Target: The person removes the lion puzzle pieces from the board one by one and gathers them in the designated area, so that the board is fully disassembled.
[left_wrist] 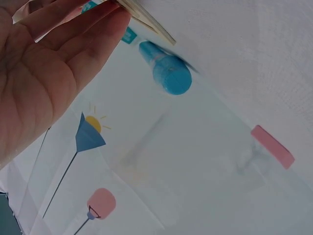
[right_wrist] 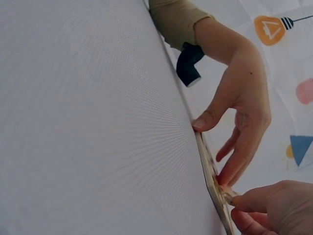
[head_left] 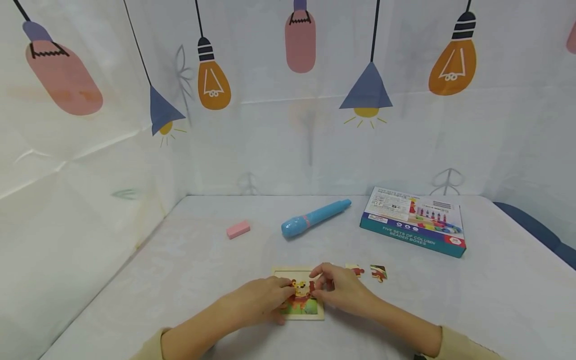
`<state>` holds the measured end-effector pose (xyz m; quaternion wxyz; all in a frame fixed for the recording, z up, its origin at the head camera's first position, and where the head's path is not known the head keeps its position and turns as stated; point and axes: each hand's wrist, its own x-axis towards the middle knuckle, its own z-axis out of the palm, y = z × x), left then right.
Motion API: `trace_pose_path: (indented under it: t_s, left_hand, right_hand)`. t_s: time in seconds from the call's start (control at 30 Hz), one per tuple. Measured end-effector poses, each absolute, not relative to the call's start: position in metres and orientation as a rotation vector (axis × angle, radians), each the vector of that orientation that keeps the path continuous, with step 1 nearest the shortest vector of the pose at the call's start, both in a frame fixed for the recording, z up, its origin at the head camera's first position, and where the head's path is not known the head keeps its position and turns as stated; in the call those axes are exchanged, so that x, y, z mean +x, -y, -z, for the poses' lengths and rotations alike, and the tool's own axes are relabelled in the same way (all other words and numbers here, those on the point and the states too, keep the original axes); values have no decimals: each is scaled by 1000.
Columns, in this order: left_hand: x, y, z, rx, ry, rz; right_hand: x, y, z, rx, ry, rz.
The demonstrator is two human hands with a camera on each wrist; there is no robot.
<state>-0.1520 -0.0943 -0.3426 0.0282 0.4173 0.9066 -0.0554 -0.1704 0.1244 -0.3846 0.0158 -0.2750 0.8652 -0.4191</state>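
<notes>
One pink eraser (head_left: 238, 229) lies leftmost on the white table (head_left: 180, 280). Next, the left hand (head_left: 258, 300) rests fairly straight fingers on one framed jigsaw puzzle (head_left: 299, 317), directly before the person. One jigsaw piece (head_left: 312, 287) is pinched at its right side by the right hand (head_left: 345, 290). Beyond lies one blue toy microphone (head_left: 316, 218); rightward, two loose jigsaw pieces (head_left: 379, 272), then one beaded-boxes carton (head_left: 413, 222).

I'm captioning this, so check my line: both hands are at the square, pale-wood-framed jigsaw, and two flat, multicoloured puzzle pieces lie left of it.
Wrong side: the two flat, multicoloured puzzle pieces lie right of the jigsaw, as the head view shows. The rest stands.
</notes>
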Motion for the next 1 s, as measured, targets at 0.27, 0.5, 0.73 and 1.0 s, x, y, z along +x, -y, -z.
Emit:
trace_pose_path:
  t_s: [0.27, 0.5, 0.73, 1.0]
  left_hand:
    - [-152, 93, 343, 1248, -2783, 171]
    - [-151, 93, 344, 1237, -2792, 183]
    - [-150, 95, 343, 1256, -2800, 174]
    - [-150, 94, 344, 1249, -2802, 165]
  right_hand:
    - [-171, -125, 384, -894, -2747, 1177]
    - [-170, -125, 383, -937, -2750, 1153]
    - [-169, -125, 375, -1031, -2718, 1213]
    - [-170, -127, 368, -1042, -2723, 1200]
